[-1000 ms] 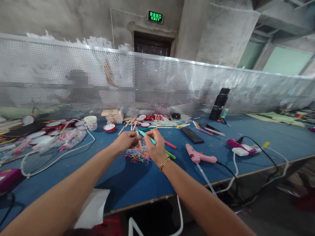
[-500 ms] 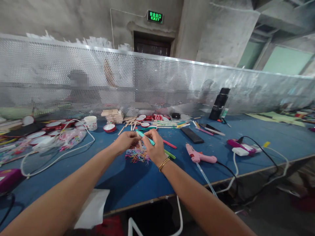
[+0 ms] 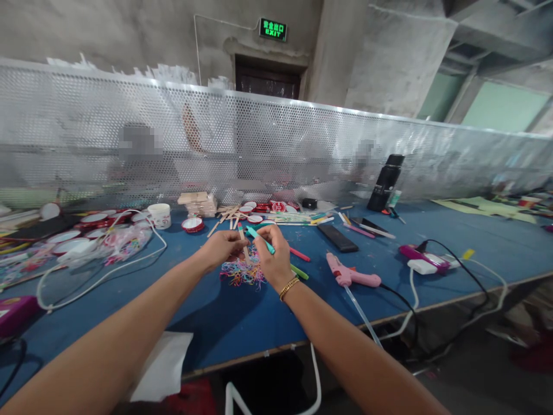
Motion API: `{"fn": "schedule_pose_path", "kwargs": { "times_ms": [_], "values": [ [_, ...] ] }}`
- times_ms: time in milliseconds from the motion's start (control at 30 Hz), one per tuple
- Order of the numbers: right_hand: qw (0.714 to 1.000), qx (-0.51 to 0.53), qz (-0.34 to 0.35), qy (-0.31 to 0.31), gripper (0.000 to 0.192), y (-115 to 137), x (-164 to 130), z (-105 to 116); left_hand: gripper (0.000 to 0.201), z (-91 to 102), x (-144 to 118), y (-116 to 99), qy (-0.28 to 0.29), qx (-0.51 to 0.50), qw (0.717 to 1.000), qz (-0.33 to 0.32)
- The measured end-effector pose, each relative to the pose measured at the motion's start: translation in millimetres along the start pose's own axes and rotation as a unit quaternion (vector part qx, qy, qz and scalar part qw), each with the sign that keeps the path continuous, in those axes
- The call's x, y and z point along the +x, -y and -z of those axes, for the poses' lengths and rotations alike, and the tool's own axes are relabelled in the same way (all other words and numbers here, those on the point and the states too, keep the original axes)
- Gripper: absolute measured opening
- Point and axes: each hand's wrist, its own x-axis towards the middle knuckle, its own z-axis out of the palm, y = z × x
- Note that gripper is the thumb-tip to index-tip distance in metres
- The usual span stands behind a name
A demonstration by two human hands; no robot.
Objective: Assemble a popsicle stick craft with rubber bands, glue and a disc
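My left hand (image 3: 223, 249) pinches a wooden craft stick (image 3: 246, 251) that stands nearly upright, its upper end coloured red and green. In my right hand (image 3: 273, 253) is a turquoise marker (image 3: 264, 240), its tip pointing up and left, close beside the stick. Whether the tip touches the stick I cannot tell. Under both hands lies a tangle of multicoloured string (image 3: 242, 275). A red marker (image 3: 299, 254) and a green marker (image 3: 299, 272) rest just right of my right hand, partly hidden by it.
On the blue table (image 3: 242, 340) a pink glue gun (image 3: 352, 274) with its cord lies to the right, near a black phone (image 3: 337, 237). Behind stand stacked wooden sticks (image 3: 197, 204), a paper cup (image 3: 159, 216) and a black bottle (image 3: 384, 184). A perforated metal screen (image 3: 276, 150) borders the back.
The turquoise marker has shifted slightly right and down, its tip drawing back from the craft stick, whose coloured top now shows more green. My left hand stays nearly still.
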Motion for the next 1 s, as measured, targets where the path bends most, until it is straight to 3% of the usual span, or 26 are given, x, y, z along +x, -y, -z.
{"fn": "schedule_pose_path", "kwargs": {
  "times_ms": [133,333,633,1000],
  "values": [
    [1.000,0.006,0.027,0.009,0.023,0.7,1.6,0.8,0.042,0.1,-1.9,-1.5,0.022,-0.029,0.999,0.011],
    [0.999,-0.027,0.042,0.012,0.020,-1.3,1.7,2.1,0.050,-0.2,-4.0,-1.5,0.025,-0.070,0.996,0.057],
    [0.993,-0.102,0.056,0.001,0.018,-7.7,3.0,2.0,0.044,0.0,-3.3,2.3,0.057,-0.088,0.994,0.040],
    [0.992,-0.094,0.080,0.010,0.021,-16.7,5.8,2.6,0.042,3.3,-1.0,2.2,0.079,-0.067,0.994,0.040]
  ]
}}
